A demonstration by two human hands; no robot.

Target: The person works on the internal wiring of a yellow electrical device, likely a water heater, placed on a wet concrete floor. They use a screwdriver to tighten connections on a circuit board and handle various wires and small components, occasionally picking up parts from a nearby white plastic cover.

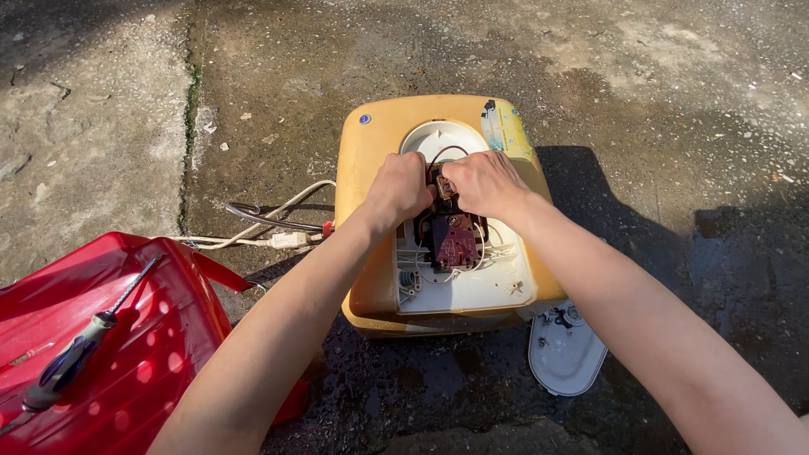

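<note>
Yellow moulded plastic makes up the rounded, boxy appliance casing [371,160] that both hands work over. The left hand [398,190] is curled, knuckles up, fingers bent down into the open white recess [472,286], pressed against the top of a small dark-red electrical component [456,240] with thin wires. The right hand [482,182] meets it from the other side, fingers closed in a narrow pinch on the same part's upper end; exactly what the fingertips clasp is hidden beneath them. Both forearms reach in from the near edge, bare and sunlit.

The component sits in the middle of the recess, which is smooth white plastic with a rounded far end. An oval white plastic cover [563,350] lies on the ground by the casing's near right corner. A pale power cord [270,221] loops off its left side.

Rough, stained concrete ground [101,109] carries everything, wet and dark near the casing. At the near left, a red perforated plastic stool [143,337] holds a long screwdriver with a grey and blue handle [72,358].
</note>
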